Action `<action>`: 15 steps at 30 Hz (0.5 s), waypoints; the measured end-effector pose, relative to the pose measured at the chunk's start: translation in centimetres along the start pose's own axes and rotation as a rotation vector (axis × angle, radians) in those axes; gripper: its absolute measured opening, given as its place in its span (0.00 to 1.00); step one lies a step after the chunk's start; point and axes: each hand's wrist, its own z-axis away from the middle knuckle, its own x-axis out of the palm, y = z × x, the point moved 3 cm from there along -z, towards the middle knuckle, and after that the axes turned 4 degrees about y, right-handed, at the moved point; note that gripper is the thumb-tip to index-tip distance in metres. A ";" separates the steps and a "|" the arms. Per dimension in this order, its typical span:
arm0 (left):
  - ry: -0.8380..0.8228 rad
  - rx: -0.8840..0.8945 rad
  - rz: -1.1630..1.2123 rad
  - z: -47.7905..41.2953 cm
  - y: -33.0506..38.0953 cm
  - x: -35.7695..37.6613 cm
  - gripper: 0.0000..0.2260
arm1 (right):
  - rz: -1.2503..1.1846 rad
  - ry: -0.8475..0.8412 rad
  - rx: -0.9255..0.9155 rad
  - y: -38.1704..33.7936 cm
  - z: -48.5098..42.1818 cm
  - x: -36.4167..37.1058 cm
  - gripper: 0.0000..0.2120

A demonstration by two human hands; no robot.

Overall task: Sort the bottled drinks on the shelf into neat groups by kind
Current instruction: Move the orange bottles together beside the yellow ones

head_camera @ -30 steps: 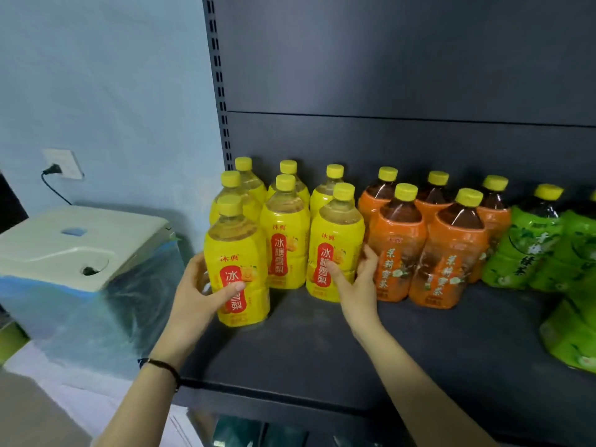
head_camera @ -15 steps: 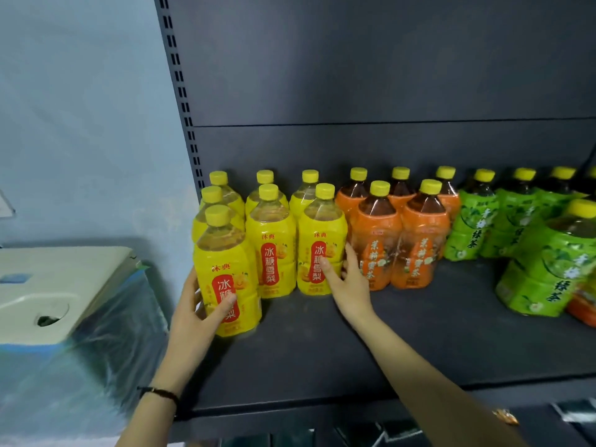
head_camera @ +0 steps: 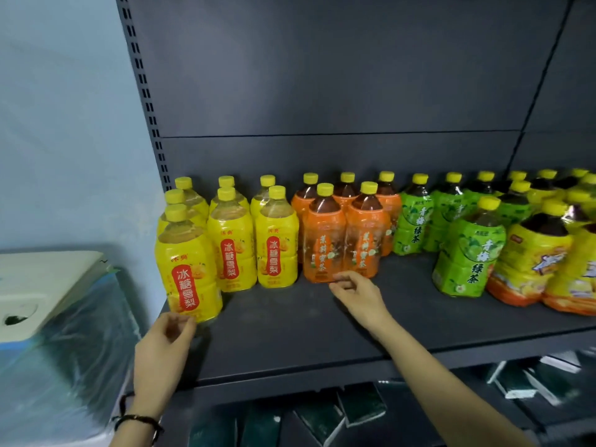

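On the dark shelf [head_camera: 290, 324] stand several yellow pear-drink bottles at the left, the nearest one [head_camera: 188, 262] in front. Beside them are orange-labelled tea bottles [head_camera: 324, 243], then green-labelled tea bottles [head_camera: 467, 253], then yellow-and-orange iced-tea bottles [head_camera: 529, 262] at the right edge. My left hand [head_camera: 164, 343] hangs just below the front yellow bottle with fingers loosely curled, holding nothing. My right hand [head_camera: 358, 293] is relaxed at the foot of the front orange bottle, its fingertips near the base.
A white box wrapped in clear plastic [head_camera: 48, 301] stands left of the shelf against a pale blue wall. The slotted shelf upright [head_camera: 145, 101] rises at the left. Dark green packets [head_camera: 322, 414] lie on the lower shelf. Bare shelf surface lies in front of the bottles.
My left hand let go of the front yellow bottle and dropped below it. My right hand left the yellow bottle and moved right to the orange bottle's base. The view shifted right.
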 end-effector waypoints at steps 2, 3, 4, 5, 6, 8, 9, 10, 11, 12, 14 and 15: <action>-0.051 0.039 0.021 2.0 2.1 1.6 0.02 | 0.018 -0.001 0.001 0.8 0.7 -2.9 0.11; -0.091 0.063 0.038 3.0 3.3 2.6 0.03 | 0.032 0.001 -0.003 1.3 1.0 -4.4 0.13; -0.143 0.088 0.053 4.1 4.4 3.8 0.04 | 0.046 0.011 -0.007 1.9 1.4 -6.1 0.14; -0.200 0.107 0.065 5.3 5.5 5.0 0.05 | 0.058 0.024 -0.007 2.5 1.9 -7.8 0.16; -0.256 0.118 0.080 6.4 6.5 6.2 0.07 | 0.066 0.033 -0.001 3.3 2.4 -9.6 0.17; -0.335 0.111 0.118 8.7 8.4 8.6 0.08 | 0.081 0.034 0.019 4.9 3.4 -13.5 0.18; -0.357 0.102 0.142 9.9 9.4 9.7 0.08 | 0.094 0.030 0.029 5.7 3.9 -15.5 0.19; -0.374 0.097 0.166 11.0 10.4 10.8 0.08 | 0.102 0.030 0.040 6.5 4.4 -17.5 0.20; -0.392 0.096 0.185 12.2 11.5 12.1 0.08 | 0.104 0.036 0.049 7.3 4.7 -19.5 0.20; -0.410 0.098 0.200 13.3 12.5 13.3 0.08 | 0.105 0.045 0.057 8.1 5.0 -21.5 0.20; -0.448 0.109 0.225 15.7 14.3 15.9 0.08 | 0.114 0.063 0.065 9.5 5.5 -25.1 0.20; -0.465 0.111 0.241 16.8 15.3 17.2 0.08 | 0.109 0.072 0.067 10.1 5.7 -26.7 0.20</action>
